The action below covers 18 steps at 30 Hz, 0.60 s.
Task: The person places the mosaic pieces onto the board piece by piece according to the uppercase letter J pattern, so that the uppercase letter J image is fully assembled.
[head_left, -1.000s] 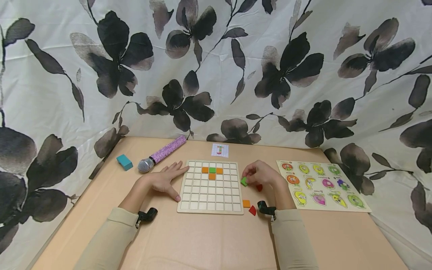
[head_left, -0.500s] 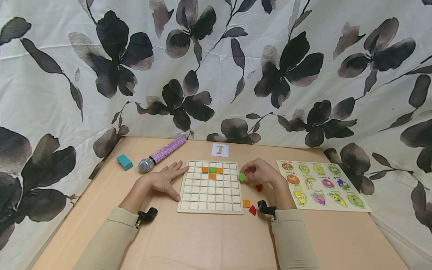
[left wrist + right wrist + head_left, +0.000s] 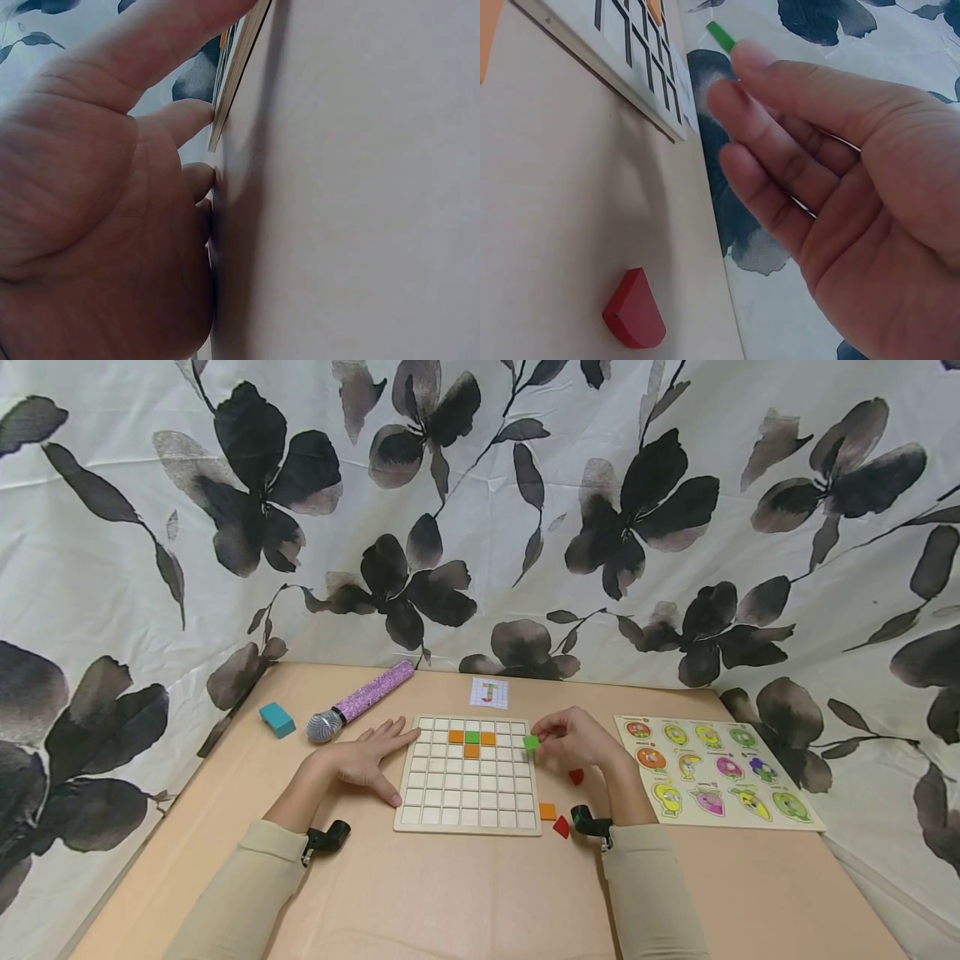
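My right hand (image 3: pixel 576 739) pinches a green square tile (image 3: pixel 531 742) between thumb and fingertips, over the right edge of the white grid board (image 3: pixel 470 818). In the right wrist view the green tile (image 3: pixel 721 36) sticks out past the thumb. My left hand (image 3: pixel 367 762) lies spread on the table, its thumb and index fingertip right at the board's left edge. On the board's upper rows sit a green tile (image 3: pixel 472 738) and several orange tiles (image 3: pixel 471 752) around it. A red quarter-round piece (image 3: pixel 636 309) lies under my right hand.
Right of the board lie an orange tile (image 3: pixel 547 812) and another red piece (image 3: pixel 561 827). A pattern card (image 3: pixel 489 693) is behind it. A glittery microphone (image 3: pixel 372 692) and blue block (image 3: pixel 277 720) stand left; a fruit board (image 3: pixel 720 772) lies right.
My right hand has lifted the green tile and carried it left and slightly away from me, from beside the board to over its edge. The left hand has stayed in place.
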Motion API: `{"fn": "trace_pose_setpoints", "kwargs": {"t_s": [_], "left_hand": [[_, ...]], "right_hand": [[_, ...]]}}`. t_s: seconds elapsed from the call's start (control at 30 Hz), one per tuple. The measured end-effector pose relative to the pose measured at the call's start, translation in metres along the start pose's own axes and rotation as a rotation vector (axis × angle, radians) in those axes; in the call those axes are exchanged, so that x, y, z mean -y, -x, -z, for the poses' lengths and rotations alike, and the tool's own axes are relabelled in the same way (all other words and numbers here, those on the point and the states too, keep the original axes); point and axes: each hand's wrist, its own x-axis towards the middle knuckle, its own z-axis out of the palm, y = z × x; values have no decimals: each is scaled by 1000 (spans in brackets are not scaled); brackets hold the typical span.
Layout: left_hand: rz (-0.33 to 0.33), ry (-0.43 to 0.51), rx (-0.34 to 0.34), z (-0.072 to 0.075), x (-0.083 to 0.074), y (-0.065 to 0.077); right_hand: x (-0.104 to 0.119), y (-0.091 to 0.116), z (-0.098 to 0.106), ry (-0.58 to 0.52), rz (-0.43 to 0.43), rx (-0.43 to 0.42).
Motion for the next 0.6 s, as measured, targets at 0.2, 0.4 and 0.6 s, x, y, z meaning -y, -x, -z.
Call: {"fn": "trace_pose_setpoints", "kwargs": {"t_s": [0.2, 0.4, 0.6], "left_hand": [[1, 4, 2, 0, -1, 0], [-8, 6, 3, 2, -2, 0], [0, 9, 3, 2, -2, 0]], "right_hand": [[3, -4, -2, 13, 44, -41], [13, -8, -9, 5, 76, -85], [23, -12, -15, 19, 146, -113]]}}
